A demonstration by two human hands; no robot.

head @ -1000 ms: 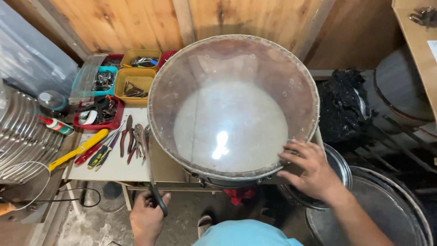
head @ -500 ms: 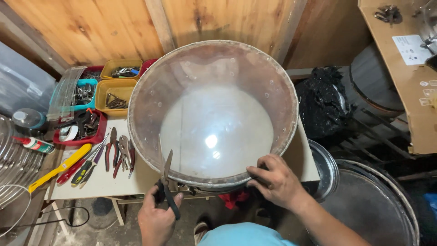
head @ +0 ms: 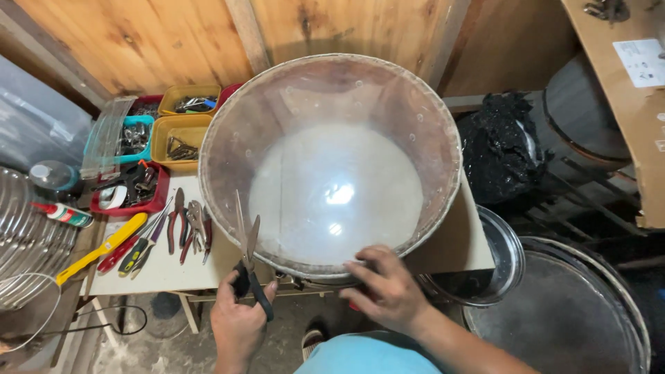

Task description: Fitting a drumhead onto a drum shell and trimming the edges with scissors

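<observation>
The left hand [head: 239, 325] is closed around the dark handles of a pair of scissors [head: 247, 260], whose blades stand open and point up toward the near rim of a large round sieve [head: 329, 163]. The blade tips overlap the rim's lower left edge, though whether they touch the mesh cannot be told. The right hand [head: 384, 291] lies just beside the scissors with fingers spread and slightly curled, pressing on the near rim of the sieve and gripping nothing else.

The sieve rests tilted on a pale surface [head: 457, 242], its open face toward the camera, with the fine mesh stretched across the round frame and glinting in the middle. The mesh already looks taut all the way round; judging by the open blades at the edge, trimming along the rim appears to be starting or under way, and most of the circumference shows no sign either way.

To the left on the surface lie several pliers [head: 188, 225] and screwdrivers [head: 128, 251] side by side. Behind them stand yellow trays [head: 181, 135] and a red tray [head: 131, 190] of small metal parts. To the right, lower down, sit round metal pans [head: 554, 305] and a black bag [head: 502, 145].
</observation>
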